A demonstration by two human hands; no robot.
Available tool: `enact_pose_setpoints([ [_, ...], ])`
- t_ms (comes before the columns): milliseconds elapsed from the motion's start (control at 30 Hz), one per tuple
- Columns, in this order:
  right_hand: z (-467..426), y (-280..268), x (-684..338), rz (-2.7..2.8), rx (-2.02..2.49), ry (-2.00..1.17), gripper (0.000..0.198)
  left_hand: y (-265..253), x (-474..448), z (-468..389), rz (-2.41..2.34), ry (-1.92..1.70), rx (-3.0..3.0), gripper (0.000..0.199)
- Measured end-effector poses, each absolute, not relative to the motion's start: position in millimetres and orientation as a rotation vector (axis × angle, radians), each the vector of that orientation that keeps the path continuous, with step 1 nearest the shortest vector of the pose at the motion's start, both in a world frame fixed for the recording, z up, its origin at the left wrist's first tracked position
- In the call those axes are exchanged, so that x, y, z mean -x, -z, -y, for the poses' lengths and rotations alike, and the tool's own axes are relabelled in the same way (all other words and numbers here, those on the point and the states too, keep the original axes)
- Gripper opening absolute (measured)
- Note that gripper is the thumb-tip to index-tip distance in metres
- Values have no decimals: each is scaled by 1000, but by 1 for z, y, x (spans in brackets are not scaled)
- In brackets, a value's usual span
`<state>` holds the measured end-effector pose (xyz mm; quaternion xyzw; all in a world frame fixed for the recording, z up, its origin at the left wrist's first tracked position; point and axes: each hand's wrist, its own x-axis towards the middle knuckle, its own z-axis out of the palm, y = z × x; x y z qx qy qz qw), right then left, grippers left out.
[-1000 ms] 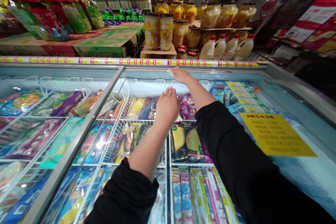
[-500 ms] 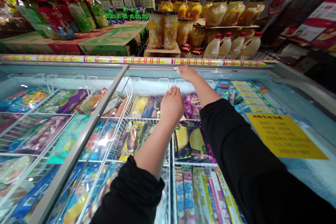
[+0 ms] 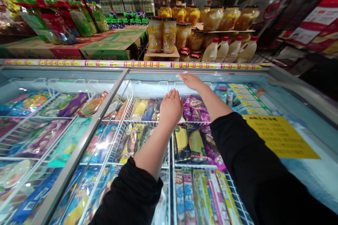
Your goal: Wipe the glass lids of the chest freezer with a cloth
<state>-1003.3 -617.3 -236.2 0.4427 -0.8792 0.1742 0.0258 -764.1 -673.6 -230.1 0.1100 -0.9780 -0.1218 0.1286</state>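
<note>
My right hand (image 3: 192, 81) is stretched out to the far edge of the freezer's glass lid, fingers closed on a small white wipe (image 3: 181, 76) pressed to the glass. Nearer to me, my left hand (image 3: 171, 109) lies flat on the lid, fingers straight and side by side, a ring on one of them. Under the glass, white wire baskets (image 3: 148, 122) hold packaged ice creams, among them yellow-and-black durian packs (image 3: 196, 142) and purple packs (image 3: 194, 103). A metal lid frame (image 3: 92, 126) runs diagonally to the left of my hands.
Along the freezer's back runs a price-tag rail (image 3: 142, 64). Behind it stand jars of fruit (image 3: 169, 35) and red-capped jugs (image 3: 223, 49). A yellow notice (image 3: 280, 137) is on the right side. Green-and-red cartons (image 3: 105, 44) carry bottles at the back left.
My right hand with the wipe has slid a little to the right along the far edge. My left hand stays almost in place. The view has tilted slightly.
</note>
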Motion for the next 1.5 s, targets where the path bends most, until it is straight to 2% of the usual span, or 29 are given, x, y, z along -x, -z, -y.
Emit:
enact_pose_setpoints([
  [133,642,241,988,2665,-1447,-552,50,229,764,674,2827,371,-319,52],
  [300,608,248,969,2554,-1686,-654,48,226,762,675,2802,397,-332,50],
  [433,589,247,972,2627,-1520,-660,47,222,755,672,2793,369,-368,51],
  [567,623,239,968,2697,-1314,-588,50,221,747,669,2796,268,-344,51],
  [700,653,237,949,2681,-1401,-603,48,225,732,668,2877,212,-366,51],
  [867,616,246,939,2619,-1613,-700,43,228,697,665,2890,251,-312,52],
  [1000,589,245,947,2715,-1471,-682,44,230,674,661,2880,291,-292,54],
  [1167,618,242,946,2775,-1243,-621,47,237,655,654,2881,295,-239,56],
  [1300,631,248,922,2699,-1415,-652,47,241,648,648,2886,290,-267,57],
  [1500,569,256,887,2596,-1621,-665,48,237,648,648,2894,338,-273,57],
])
